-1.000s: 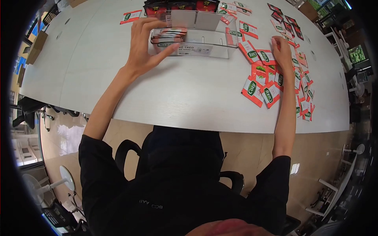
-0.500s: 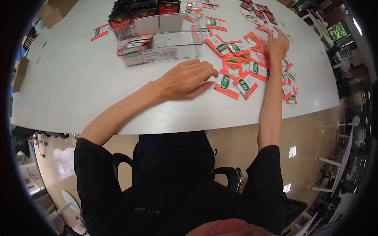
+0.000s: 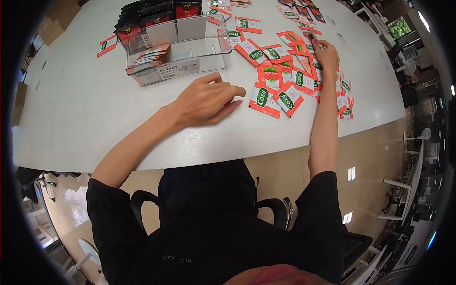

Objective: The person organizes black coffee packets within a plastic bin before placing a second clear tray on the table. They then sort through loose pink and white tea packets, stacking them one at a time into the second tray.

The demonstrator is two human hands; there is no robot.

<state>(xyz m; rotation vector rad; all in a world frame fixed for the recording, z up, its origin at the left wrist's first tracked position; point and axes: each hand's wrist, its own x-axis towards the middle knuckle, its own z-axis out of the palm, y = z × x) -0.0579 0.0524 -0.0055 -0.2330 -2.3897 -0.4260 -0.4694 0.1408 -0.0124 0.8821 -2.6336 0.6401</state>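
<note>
My left hand (image 3: 207, 100) rests on the white table (image 3: 199, 142), fingers loosely bent and apart, holding nothing, just left of a Cozy sachet (image 3: 264, 99). At the right, my right hand (image 3: 326, 55) has its thumb and fingertips closed on a small dark-and-red packet (image 3: 312, 39), above the pile of red-and-white sachets. A clear plastic tray (image 3: 204, 61) stands beyond my left hand. In its front part, at the left, is a stack of Cozy sachets (image 3: 151, 56); black-and-red packets (image 3: 159, 18) fill the back part.
One single sachet (image 3: 107, 45) lies left of the tray. Several dark packets (image 3: 304, 10) lie at the far right of the table. Cardboard boxes (image 3: 57, 21) stand at the far left. A chair armrest (image 3: 276, 209) is below the table's front edge.
The view has shifted slightly. My right hand has drawn its fingers in, and a small dark-and-red packet now shows at its fingertips. My left hand has moved slightly away from the sachets.
</note>
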